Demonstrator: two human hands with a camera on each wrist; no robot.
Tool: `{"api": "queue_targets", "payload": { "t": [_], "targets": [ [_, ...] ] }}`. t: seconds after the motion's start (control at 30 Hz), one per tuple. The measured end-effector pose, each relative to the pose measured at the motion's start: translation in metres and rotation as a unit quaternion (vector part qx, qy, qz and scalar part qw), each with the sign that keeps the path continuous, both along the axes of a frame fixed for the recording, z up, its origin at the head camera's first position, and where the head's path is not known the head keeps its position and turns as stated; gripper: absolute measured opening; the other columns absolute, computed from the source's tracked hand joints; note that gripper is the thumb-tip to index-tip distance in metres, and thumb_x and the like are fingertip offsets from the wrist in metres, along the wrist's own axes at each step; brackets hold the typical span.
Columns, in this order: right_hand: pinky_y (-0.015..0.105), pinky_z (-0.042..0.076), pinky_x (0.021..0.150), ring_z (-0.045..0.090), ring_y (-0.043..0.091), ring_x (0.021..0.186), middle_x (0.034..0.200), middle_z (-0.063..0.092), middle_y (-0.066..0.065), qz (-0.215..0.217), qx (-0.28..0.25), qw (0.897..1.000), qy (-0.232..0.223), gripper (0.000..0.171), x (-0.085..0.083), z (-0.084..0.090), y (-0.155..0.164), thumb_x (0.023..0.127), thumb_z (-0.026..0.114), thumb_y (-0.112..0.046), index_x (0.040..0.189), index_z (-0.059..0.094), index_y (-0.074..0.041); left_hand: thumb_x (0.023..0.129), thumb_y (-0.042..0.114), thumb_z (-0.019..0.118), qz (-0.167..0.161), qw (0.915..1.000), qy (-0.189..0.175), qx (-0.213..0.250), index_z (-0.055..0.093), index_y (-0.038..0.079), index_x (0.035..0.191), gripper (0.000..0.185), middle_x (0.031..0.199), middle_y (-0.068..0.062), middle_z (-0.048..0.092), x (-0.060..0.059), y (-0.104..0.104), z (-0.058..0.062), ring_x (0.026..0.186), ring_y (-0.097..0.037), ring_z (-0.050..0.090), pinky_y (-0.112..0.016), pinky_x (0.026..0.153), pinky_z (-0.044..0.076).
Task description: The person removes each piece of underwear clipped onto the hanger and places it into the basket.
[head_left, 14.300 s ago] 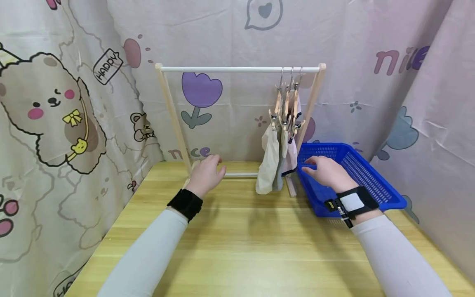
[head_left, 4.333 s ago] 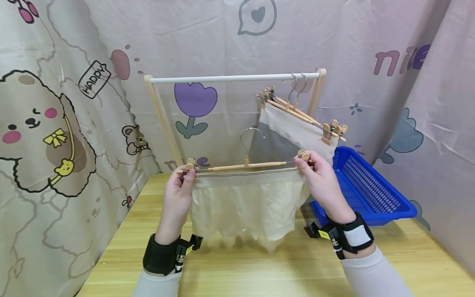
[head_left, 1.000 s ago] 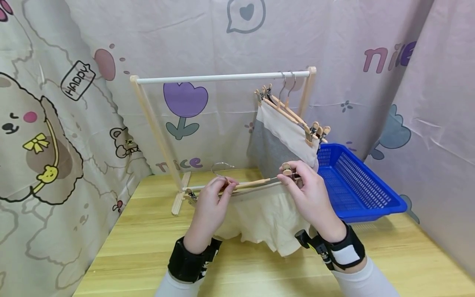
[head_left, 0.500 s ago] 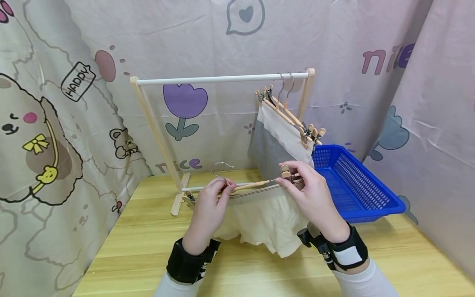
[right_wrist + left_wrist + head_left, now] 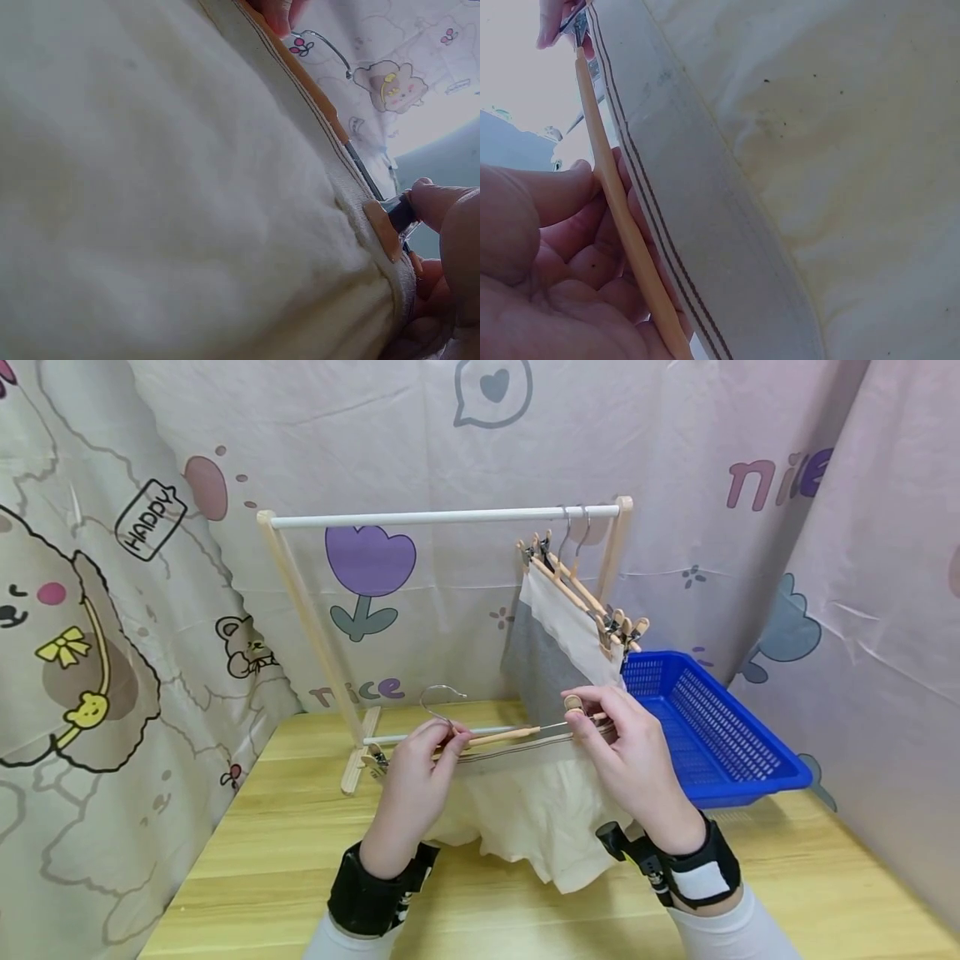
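A wooden clip hanger (image 5: 504, 737) carries cream shorts (image 5: 525, 814) by their striped waistband, in front of the rack and off its bar. My left hand (image 5: 414, 785) pinches the hanger's wooden bar near its metal hook (image 5: 441, 695); in the left wrist view the thumb (image 5: 568, 184) presses on the bar. My right hand (image 5: 633, 756) pinches the clip (image 5: 384, 229) at the right end, and in the right wrist view that clip sits over the waistband. The left clip (image 5: 375, 762) is partly covered by my left hand. Whether the right clip's mouth is parted is hard to tell.
Behind stands a small rack with a white bar (image 5: 442, 518). Two hangers (image 5: 573, 585) hang at its right, the front one with a grey and white garment (image 5: 547, 643). A blue basket (image 5: 720, 735) sits at the right on the wooden table (image 5: 247, 860).
Earlier the shorts hung on the rack with two other garments; now both hands hold their hanger. My left hand has gone from the left clip to the bar's middle. Little moved in the last second.
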State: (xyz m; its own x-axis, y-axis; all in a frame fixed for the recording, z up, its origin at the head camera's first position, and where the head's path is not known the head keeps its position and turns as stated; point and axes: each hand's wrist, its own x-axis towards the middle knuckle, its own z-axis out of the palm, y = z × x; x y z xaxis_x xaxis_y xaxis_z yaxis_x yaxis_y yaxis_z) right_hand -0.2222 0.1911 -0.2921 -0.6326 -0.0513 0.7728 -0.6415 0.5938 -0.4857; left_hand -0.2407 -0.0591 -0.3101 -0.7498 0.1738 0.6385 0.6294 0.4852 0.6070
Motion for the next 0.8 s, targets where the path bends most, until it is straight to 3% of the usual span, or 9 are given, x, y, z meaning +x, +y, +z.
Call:
{"api": "queue_targets", "payload": {
  "t": [0.37, 0.8],
  "targets": [
    [0.011, 0.048, 0.068, 0.058, 0.002, 0.081, 0.095, 0.065, 0.001, -0.004, -0.003, 1.000, -0.003, 0.015, 0.0063, 0.0034, 0.0003, 0.101, 0.068, -0.015, 0.114, 0.073, -0.010, 0.100, 0.011, 0.067, 0.003, 0.9999, -0.012, 0.008, 0.074, 0.005, 0.095, 0.011, 0.097, -0.006, 0.073, 0.0020, 0.0028, 0.0005, 0.092, -0.019, 0.068, -0.038, 0.083, 0.059],
    [0.009, 0.048, 0.070, 0.060, -0.002, 0.081, 0.093, 0.066, 0.001, -0.011, -0.011, 1.000, 0.014, 0.015, 0.0084, 0.0046, -0.0009, 0.095, 0.073, -0.009, 0.111, 0.075, -0.008, 0.099, 0.011, 0.068, 0.001, 1.0000, 0.001, 0.002, 0.074, 0.005, 0.095, 0.010, 0.097, -0.007, 0.074, 0.0015, 0.0029, -0.0015, 0.089, -0.019, 0.068, -0.035, 0.080, 0.058]
  ]
}}
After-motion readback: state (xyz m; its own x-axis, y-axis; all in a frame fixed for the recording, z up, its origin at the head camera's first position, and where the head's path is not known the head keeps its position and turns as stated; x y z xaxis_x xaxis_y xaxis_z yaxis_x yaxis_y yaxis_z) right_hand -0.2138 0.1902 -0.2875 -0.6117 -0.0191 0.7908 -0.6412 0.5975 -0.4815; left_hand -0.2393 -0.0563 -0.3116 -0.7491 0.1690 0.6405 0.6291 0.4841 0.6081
